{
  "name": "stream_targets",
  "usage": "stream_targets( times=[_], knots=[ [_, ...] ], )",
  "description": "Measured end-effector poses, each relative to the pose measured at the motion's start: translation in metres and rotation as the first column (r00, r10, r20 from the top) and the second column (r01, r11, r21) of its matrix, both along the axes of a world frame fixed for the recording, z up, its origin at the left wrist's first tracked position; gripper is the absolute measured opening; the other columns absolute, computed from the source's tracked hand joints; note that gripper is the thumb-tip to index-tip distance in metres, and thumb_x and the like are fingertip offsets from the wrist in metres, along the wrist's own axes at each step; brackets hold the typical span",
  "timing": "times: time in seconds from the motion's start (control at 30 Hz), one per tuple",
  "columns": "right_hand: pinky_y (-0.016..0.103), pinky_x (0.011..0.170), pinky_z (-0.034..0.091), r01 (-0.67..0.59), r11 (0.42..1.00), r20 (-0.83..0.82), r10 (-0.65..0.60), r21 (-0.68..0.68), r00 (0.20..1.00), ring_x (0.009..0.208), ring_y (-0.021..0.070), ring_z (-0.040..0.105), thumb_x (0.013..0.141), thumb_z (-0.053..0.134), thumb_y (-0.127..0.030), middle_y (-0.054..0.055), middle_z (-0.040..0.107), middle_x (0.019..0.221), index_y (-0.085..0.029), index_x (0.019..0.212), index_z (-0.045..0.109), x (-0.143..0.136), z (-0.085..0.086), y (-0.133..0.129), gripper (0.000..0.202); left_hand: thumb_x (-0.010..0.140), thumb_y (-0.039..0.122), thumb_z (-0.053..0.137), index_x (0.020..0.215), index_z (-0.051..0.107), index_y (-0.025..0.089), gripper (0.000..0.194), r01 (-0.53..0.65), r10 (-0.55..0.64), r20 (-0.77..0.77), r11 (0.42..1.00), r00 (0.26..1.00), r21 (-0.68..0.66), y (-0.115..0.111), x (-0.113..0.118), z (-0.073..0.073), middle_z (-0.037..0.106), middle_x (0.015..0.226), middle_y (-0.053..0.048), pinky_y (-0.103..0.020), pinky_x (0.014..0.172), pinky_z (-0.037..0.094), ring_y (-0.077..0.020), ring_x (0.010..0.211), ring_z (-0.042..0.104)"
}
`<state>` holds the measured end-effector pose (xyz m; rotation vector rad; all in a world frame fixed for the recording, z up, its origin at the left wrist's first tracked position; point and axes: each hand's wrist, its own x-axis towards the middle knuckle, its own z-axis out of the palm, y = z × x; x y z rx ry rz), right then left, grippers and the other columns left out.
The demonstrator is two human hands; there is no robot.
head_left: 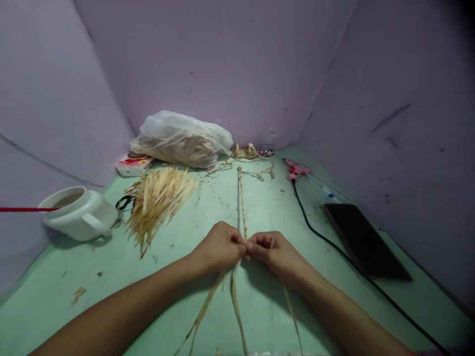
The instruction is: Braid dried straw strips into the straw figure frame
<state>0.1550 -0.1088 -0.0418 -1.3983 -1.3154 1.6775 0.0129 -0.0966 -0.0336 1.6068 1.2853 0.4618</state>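
A thin braid of dried plant fibre (243, 202) runs straight away from me along the green surface, its far end near a small knotted clump. At its near end, my left hand (225, 245) and my right hand (270, 248) meet fingertip to fingertip. Both hands pinch the fibre strands there, the left from one side and the right from the other. Loose strands (236, 296) hang from under the hands toward me, some splayed left and one to the right below my right wrist. The exact crossing of strands is hidden by my fingers.
At the left lie a bundle of dry strips (161, 198) and a white pot (83, 212) with a red stick. A plastic bag (181, 138) sits at the back wall. On the right are a pink glue gun (297, 169), its black cord (334, 243) and a dark phone (365, 241).
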Motion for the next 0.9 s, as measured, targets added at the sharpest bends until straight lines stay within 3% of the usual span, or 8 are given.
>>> stream_targets(
  times=[0.23,0.4,0.6,0.7,0.77,0.83,0.9],
  knots=[
    [0.019,0.040,0.020,0.079,0.997,0.008,-0.079,-0.004,0.997,0.038,0.0035,0.032,0.061,0.061,-0.021,-0.003,0.048,0.044,-0.013,0.055,0.053,-0.003,-0.006,-0.001,0.013,0.059,0.019,0.049,0.047,0.056,0.014,0.015,-0.020,0.062,-0.292,0.989,0.955,0.146,-0.006,-0.003,0.009,0.042,0.043,0.001,-0.022,0.045,0.022,-0.0083,0.043,0.033],
    [0.019,0.039,0.020,0.064,0.996,-0.060,-0.068,-0.057,0.996,0.037,0.0029,0.032,0.063,0.059,-0.022,0.000,0.057,0.050,-0.013,0.057,0.054,-0.003,0.000,-0.003,0.012,0.065,0.026,0.050,0.055,0.061,0.017,0.018,0.051,0.081,-0.459,0.962,0.885,0.269,-0.026,-0.001,0.023,0.050,0.051,-0.004,-0.025,0.052,0.027,-0.0123,0.048,0.040],
    [0.020,0.037,0.014,0.096,0.991,-0.113,-0.106,-0.093,0.988,0.033,0.0017,0.025,0.063,0.062,-0.028,-0.006,0.045,0.041,-0.014,0.057,0.050,-0.004,-0.001,-0.006,0.019,0.068,0.020,0.045,0.077,0.063,0.013,0.022,0.228,-0.002,-0.584,0.921,0.811,0.315,-0.052,0.014,0.016,0.058,0.063,-0.012,-0.032,0.060,0.034,-0.0205,0.058,0.052],
    [0.019,0.038,0.019,0.088,0.991,-0.179,-0.104,-0.096,0.978,0.037,0.0030,0.034,0.062,0.064,-0.030,-0.002,0.053,0.049,-0.013,0.059,0.050,-0.005,-0.004,-0.006,0.022,0.067,0.019,0.046,0.080,0.063,0.012,0.023,0.267,-0.048,-0.549,0.907,0.834,0.327,-0.056,0.015,0.015,0.059,0.063,-0.012,-0.031,0.060,0.033,-0.0199,0.058,0.052],
    [0.019,0.040,0.023,0.092,0.992,-0.215,-0.107,-0.081,0.971,0.040,0.0043,0.038,0.061,0.065,-0.030,-0.001,0.053,0.050,-0.013,0.060,0.051,-0.006,-0.005,-0.006,0.022,0.068,0.025,0.047,0.069,0.063,0.014,0.019,0.241,-0.073,-0.474,0.922,0.877,0.304,-0.052,0.011,0.019,0.056,0.057,-0.009,-0.028,0.057,0.032,-0.0165,0.054,0.049],
    [0.019,0.040,0.023,0.098,0.994,-0.240,-0.107,-0.052,0.965,0.040,0.0046,0.038,0.061,0.065,-0.031,-0.003,0.051,0.048,-0.014,0.061,0.051,-0.006,-0.007,-0.005,0.023,0.070,0.031,0.047,0.057,0.059,0.016,0.023,0.161,-0.046,-0.359,0.940,0.932,0.299,-0.043,0.005,0.025,0.053,0.052,-0.005,-0.026,0.053,0.030,-0.0129,0.050,0.045],
    [0.019,0.039,0.020,0.081,0.997,-0.246,-0.083,-0.017,0.966,0.037,0.0037,0.034,0.062,0.065,-0.033,-0.005,0.045,0.043,-0.014,0.059,0.050,-0.006,-0.008,-0.004,0.024,0.071,0.031,0.045,0.054,0.056,0.016,0.025,0.016,0.058,-0.221,0.947,0.974,0.320,-0.031,0.000,0.028,0.051,0.051,-0.002,-0.023,0.051,0.029,-0.0112,0.051,0.044]
  ],
)
